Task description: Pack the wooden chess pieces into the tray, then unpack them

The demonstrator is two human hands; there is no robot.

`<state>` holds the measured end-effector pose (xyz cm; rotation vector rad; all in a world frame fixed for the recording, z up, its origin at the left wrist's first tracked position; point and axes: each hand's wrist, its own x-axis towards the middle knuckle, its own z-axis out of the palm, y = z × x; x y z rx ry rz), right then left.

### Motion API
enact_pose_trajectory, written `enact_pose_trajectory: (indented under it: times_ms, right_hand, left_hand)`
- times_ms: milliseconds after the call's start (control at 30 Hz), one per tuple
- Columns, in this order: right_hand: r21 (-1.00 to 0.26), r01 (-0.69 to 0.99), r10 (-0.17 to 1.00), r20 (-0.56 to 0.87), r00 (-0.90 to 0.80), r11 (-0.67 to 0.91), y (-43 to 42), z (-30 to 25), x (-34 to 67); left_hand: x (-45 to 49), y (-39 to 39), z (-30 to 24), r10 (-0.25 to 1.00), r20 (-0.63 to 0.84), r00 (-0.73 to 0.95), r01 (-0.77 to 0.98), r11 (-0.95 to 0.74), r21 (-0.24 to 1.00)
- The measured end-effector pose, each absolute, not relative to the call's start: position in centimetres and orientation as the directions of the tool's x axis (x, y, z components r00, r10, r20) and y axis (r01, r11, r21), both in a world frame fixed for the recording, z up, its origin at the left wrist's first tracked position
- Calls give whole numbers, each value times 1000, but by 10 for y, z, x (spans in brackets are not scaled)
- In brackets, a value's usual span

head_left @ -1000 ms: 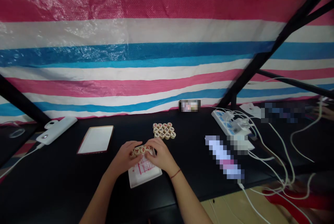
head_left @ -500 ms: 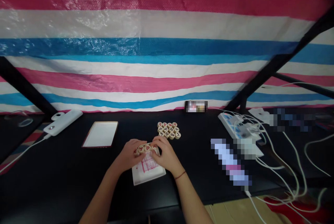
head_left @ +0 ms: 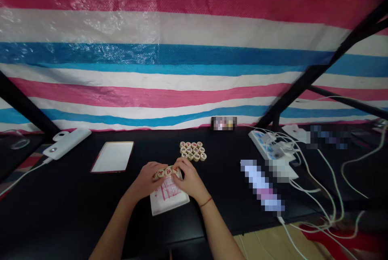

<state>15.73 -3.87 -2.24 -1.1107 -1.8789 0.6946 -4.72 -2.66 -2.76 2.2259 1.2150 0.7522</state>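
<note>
Several round Chinese chess pieces [head_left: 168,171] with red characters stand in a row at the far edge of a white box tray [head_left: 169,203]. My left hand [head_left: 148,179] is curled against the row's left end, its thumb along the near side. At the right end, my right hand [head_left: 188,177] pinches the row with thumb and fingers. Under the pieces lies a folded sheet with red grid lines [head_left: 170,188] in the tray. Just beyond my right hand, more Chinese chess pieces [head_left: 193,151] lie in tidy rows, red characters at the back and dark ones nearer.
To the left sits a shallow box lid [head_left: 112,157] with a white inside. Behind it is a white device [head_left: 68,143] on a cable. At right are a power strip [head_left: 262,143], white cables [head_left: 332,183] and a blurred phone-like object [head_left: 262,185]. A striped sheet [head_left: 182,98] hangs behind the black table.
The view has shifted slightly, so everything on the table sits a little further left. Both hands keep their hold on the row of pieces, which looks nearly the same.
</note>
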Motion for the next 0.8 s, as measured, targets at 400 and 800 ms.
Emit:
enact_pose_trajectory:
  times_ms: [400,800]
  right_hand:
    - [-782,452,902,344,-262,430,-39,-24,160]
    - [-781,455,902,347,-255,429,-38,-25,157]
  left_hand:
    - [-48,-26,-32,867,233,441,595,-477,648]
    - [-48,-28,-35,887,267,377,584,-451,675]
